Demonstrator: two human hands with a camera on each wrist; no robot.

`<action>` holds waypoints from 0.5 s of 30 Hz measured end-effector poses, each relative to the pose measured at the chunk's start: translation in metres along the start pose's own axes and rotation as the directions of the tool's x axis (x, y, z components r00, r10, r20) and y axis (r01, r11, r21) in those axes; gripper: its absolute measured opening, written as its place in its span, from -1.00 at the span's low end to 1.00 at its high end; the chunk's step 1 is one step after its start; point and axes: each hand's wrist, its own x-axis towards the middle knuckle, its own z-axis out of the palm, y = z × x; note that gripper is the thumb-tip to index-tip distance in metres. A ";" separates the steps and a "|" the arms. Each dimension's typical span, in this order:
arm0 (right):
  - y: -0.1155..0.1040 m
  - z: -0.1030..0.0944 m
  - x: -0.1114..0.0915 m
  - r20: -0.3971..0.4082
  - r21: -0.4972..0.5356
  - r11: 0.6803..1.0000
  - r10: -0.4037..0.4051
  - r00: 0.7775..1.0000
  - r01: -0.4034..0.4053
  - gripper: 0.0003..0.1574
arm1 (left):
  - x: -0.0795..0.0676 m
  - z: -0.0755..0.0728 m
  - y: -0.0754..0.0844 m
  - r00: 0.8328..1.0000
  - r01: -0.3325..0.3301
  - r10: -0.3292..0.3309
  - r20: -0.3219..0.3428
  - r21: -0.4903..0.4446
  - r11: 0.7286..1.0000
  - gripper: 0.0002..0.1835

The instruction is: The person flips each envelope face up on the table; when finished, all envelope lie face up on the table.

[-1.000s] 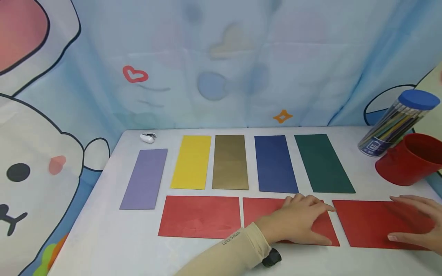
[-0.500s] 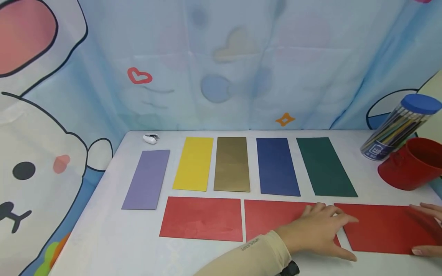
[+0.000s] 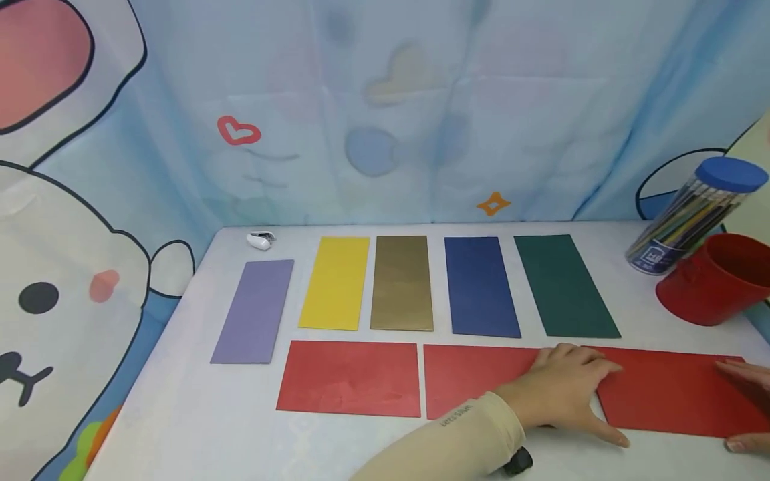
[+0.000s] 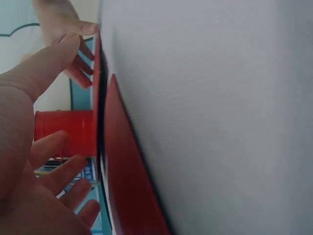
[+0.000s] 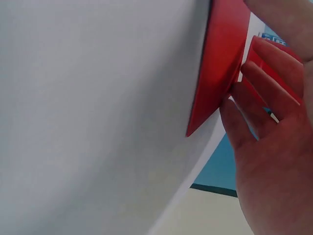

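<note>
In the head view my left hand (image 3: 562, 387) lies over the facing ends of two red paper sheets, its fingers at their far edges and its thumb stretched out near the front edge. The middle red sheet (image 3: 469, 377) is partly covered by it. My right hand (image 3: 748, 401) is at the outer end of the right red sheet (image 3: 674, 391), partly out of frame. Seen from the right wrist, the loosely extended fingers (image 5: 269, 93) are at that red sheet's edge. A third red sheet (image 3: 349, 379) lies flat at the left of the row.
Behind stand purple (image 3: 252, 312), yellow (image 3: 334, 283), gold (image 3: 402, 283), blue (image 3: 482, 287) and green (image 3: 567, 286) sheets in a row. A red mug (image 3: 710, 287) and a tilted clear pencil tube (image 3: 692, 220) are at the right. A small white object (image 3: 261, 240) sits at the back left.
My left hand has moved right from the middle red sheet to its right end. My right hand has moved right to the right red sheet's outer end. That sheet has shifted slightly left.
</note>
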 end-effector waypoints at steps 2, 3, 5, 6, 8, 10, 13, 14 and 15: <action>0.003 0.002 -0.005 -0.009 0.012 1.000 -0.024 1.000 0.024 1.01 | 0.002 0.002 0.002 1.000 0.019 -0.019 -0.003 0.039 0.999 0.00; 0.004 0.003 -0.007 -0.010 0.013 0.999 -0.034 0.999 0.034 1.00 | 0.002 0.004 0.004 1.000 0.029 -0.029 -0.006 0.059 0.998 0.00; 0.004 0.004 -0.009 -0.003 0.000 0.999 -0.042 0.999 0.042 0.97 | 0.003 0.006 0.007 0.999 0.048 -0.047 -0.008 0.101 0.994 0.00; 0.003 0.003 -0.009 0.004 -0.006 0.999 -0.040 0.999 0.040 0.95 | 0.004 0.007 0.008 0.998 0.056 -0.055 -0.009 0.123 0.991 0.00; 0.002 0.001 -0.010 0.013 -0.007 0.999 -0.044 0.999 0.044 0.92 | 0.005 0.009 0.011 0.998 0.067 -0.067 -0.007 0.160 0.985 0.00; 0.001 -0.002 -0.010 0.020 -0.018 0.999 -0.048 0.999 0.048 0.90 | 0.006 0.010 0.013 0.998 0.068 -0.070 0.000 0.192 0.979 -0.02; 0.000 -0.002 -0.012 -0.004 -0.026 0.998 -0.059 0.998 0.059 0.91 | 0.006 0.011 0.016 0.998 0.055 -0.058 0.008 0.228 0.972 -0.08; 0.000 -0.002 -0.012 -0.006 -0.032 0.998 -0.061 0.998 0.061 0.90 | 0.006 0.011 0.017 0.999 0.049 -0.053 0.012 0.234 0.971 -0.11; 0.000 -0.003 -0.012 -0.007 -0.038 0.998 -0.055 0.998 0.054 0.90 | 0.005 0.011 0.018 0.999 0.040 -0.044 0.013 0.242 0.969 -0.14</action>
